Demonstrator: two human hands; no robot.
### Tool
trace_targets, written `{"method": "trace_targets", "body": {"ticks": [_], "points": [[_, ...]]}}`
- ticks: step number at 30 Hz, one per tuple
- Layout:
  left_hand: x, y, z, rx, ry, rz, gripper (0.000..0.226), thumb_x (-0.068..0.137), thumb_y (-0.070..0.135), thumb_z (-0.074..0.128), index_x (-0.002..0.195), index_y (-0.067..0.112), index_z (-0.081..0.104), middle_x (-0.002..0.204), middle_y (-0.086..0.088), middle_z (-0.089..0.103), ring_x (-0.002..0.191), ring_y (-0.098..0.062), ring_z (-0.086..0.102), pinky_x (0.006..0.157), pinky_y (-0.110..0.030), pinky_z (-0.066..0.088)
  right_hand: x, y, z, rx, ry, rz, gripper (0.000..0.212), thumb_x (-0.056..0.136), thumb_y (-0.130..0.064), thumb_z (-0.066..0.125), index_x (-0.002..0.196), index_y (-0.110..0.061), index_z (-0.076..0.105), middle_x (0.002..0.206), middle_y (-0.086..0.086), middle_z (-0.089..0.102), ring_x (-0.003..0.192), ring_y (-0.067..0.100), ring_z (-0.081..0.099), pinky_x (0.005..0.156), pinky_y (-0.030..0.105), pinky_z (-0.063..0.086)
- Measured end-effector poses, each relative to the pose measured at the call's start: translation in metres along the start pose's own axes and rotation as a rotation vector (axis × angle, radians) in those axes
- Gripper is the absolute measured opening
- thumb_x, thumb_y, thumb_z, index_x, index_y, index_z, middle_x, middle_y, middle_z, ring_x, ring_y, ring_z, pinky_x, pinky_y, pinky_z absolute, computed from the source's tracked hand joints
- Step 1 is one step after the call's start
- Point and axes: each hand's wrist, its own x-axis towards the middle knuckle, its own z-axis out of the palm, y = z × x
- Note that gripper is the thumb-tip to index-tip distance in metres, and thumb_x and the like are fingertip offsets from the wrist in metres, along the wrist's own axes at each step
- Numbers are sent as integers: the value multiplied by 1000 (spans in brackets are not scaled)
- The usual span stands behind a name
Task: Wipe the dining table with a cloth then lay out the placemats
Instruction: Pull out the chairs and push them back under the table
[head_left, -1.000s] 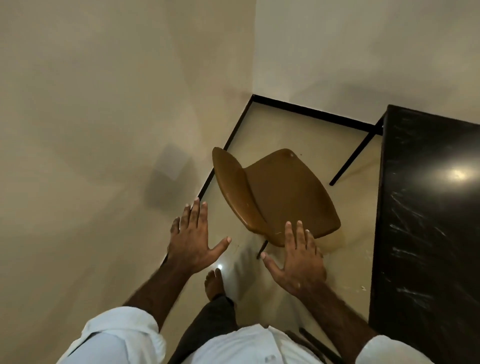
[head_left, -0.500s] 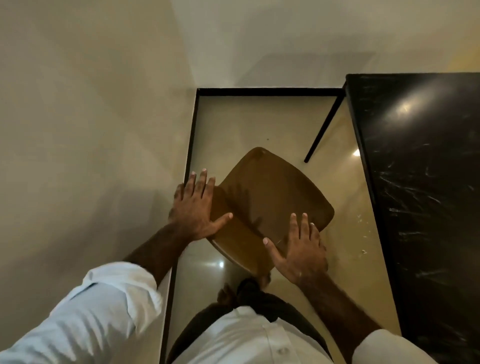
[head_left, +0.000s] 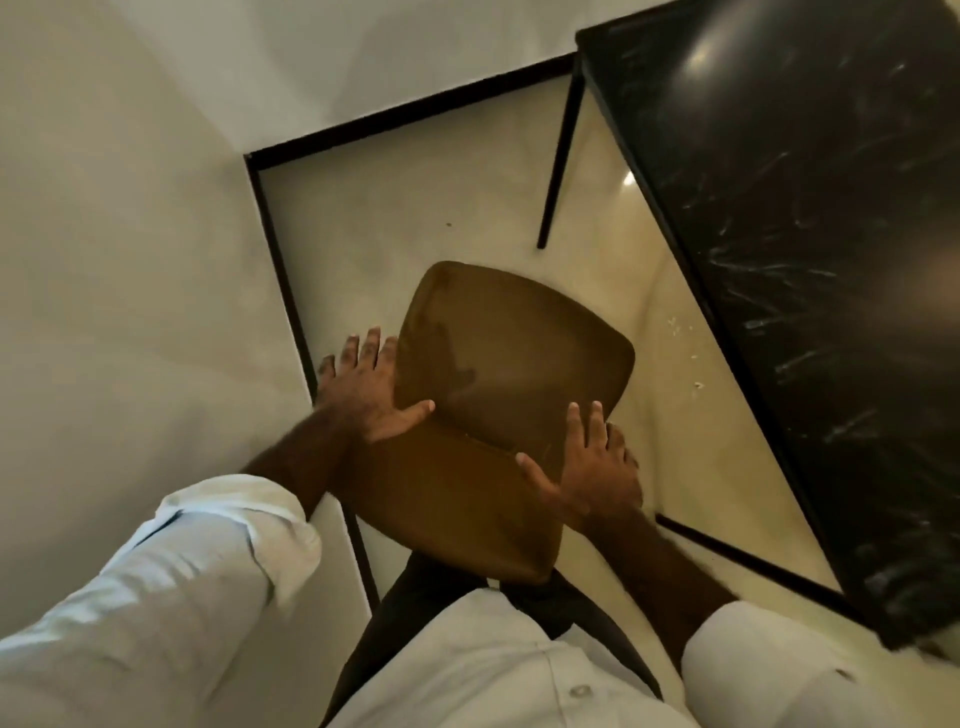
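The black dining table (head_left: 789, 218) runs along the right side, its glossy top streaked with pale smears. No cloth or placemat is in view. A brown chair (head_left: 498, 384) stands on the floor in front of me, its backrest nearest my body. My left hand (head_left: 363, 395) lies against the chair's left side where seat and back meet, fingers straight, thumb laid over the edge. On the chair's right side my right hand (head_left: 592, 467) rests with fingers spread and thumb on the backrest.
Pale walls (head_left: 130, 260) close in on the left and far side, with a black skirting line (head_left: 280, 260) along the floor. A thin black table leg (head_left: 558, 156) stands beyond the chair. Crumbs (head_left: 680, 332) lie on the cream floor between chair and table.
Both hands have reached forward and down from the air onto the two sides of the chair. My view has swung closer over the chair, with the table now tilted at the right.
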Motion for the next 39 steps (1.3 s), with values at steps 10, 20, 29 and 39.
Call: {"method": "trace_targets", "body": {"ticks": [10, 20, 29, 39], "points": [[53, -34, 37, -265, -366, -131, 129, 83, 90, 63, 176, 26, -1, 185, -12, -2, 166, -51, 16, 128, -68, 28, 23, -27, 52, 336, -261, 382, 128, 86, -93, 58, 176, -26, -2, 184, 15, 5, 161, 54, 27, 121, 66, 43], [70, -67, 47, -955, -821, -478, 79, 86, 58, 87, 147, 14, 61, 131, -15, 75, 117, -43, 73, 110, -64, 55, 38, -18, 77, 795, -380, 618, 96, 89, -56, 88, 158, -10, 38, 153, 18, 57, 134, 42, 62, 103, 47, 55], [77, -74, 58, -1002, -851, -578, 64, 88, 40, 91, 139, 9, 66, 120, -22, 80, 112, -47, 76, 103, -64, 58, 37, -4, 75, 1322, -623, 931, 53, 92, -36, 90, 122, -1, 64, 108, 22, 74, 92, 41, 72, 90, 59, 54], [84, -75, 65, -936, -776, -581, 53, 92, 31, 89, 134, 5, 69, 116, -23, 81, 107, -46, 77, 103, -62, 59, 35, -12, 69, 1368, -530, 955, 51, 99, -33, 83, 127, 6, 64, 92, 19, 70, 79, 37, 70, 76, 53, 55]]}}
